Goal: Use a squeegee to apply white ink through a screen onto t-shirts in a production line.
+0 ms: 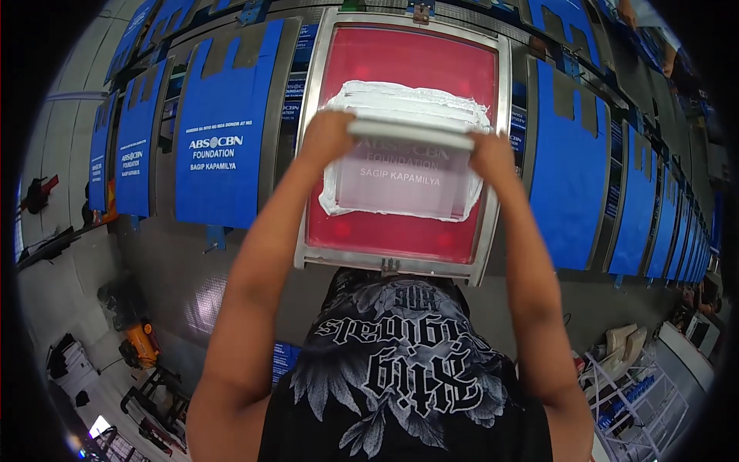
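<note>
A metal-edged screen frame [493, 92] with red mesh [400, 55] lies before me, a thick band of white ink [392, 98] around its pale, lettered middle. My left hand [329, 137] is closed on the left end of a long squeegee [412, 131], and my right hand [489, 154] is closed on its right end. The squeegee spans the upper part of the pale area, just below the upper band of ink, and hides what lies directly under it.
Rows of blue printed panels [212, 192] on grey boards flank the frame. An orange machine [141, 344] stands at lower left and a white rack [627, 408] at lower right. Another person's hand [627, 17] shows at top right.
</note>
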### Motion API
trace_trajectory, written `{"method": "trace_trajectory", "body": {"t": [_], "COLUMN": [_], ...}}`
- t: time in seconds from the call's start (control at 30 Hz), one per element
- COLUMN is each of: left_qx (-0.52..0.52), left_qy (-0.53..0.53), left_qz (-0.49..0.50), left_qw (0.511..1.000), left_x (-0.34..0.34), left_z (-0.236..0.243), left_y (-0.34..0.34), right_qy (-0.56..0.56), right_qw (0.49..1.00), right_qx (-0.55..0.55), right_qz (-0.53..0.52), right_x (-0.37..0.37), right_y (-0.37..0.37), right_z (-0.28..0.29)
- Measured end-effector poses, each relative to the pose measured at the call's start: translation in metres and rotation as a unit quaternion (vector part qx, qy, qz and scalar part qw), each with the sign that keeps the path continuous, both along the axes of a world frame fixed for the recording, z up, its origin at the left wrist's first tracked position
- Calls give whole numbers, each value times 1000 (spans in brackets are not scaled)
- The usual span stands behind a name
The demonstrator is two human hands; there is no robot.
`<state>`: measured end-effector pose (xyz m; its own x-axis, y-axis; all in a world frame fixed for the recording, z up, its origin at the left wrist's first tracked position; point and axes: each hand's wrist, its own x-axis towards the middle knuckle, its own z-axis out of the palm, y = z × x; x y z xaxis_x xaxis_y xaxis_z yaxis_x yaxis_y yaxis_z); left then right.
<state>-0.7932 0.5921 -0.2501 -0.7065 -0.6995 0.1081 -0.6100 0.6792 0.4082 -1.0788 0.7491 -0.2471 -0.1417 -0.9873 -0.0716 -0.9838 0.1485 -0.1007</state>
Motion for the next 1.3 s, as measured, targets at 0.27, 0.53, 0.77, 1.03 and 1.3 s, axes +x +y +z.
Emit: {"method": "trace_trajectory", "body": {"t": [0.27, 0.53, 0.77, 1.03, 1.3], "left_qx": [79, -1, 110, 345, 705], "left_qy": [-56, 31, -112, -34, 130], "left_qz": [-20, -10, 43, 67, 107], "left_qw": [995, 999, 987, 935, 688], "left_x": [79, 17, -23, 62, 89], "left_z": [18, -11, 38, 34, -76], "left_y": [104, 17, -54, 134, 290], "right_qy": [-75, -16, -93, -133, -90], "right_qw": [996, 999, 993, 988, 988], "right_qx": [48, 28, 72, 69, 118], "right_qz": [12, 12, 22, 45, 33], "right_x": [60, 14, -38, -61, -22], "right_y": [106, 24, -73, -104, -113], "right_z": [39, 4, 42, 55, 45]}}
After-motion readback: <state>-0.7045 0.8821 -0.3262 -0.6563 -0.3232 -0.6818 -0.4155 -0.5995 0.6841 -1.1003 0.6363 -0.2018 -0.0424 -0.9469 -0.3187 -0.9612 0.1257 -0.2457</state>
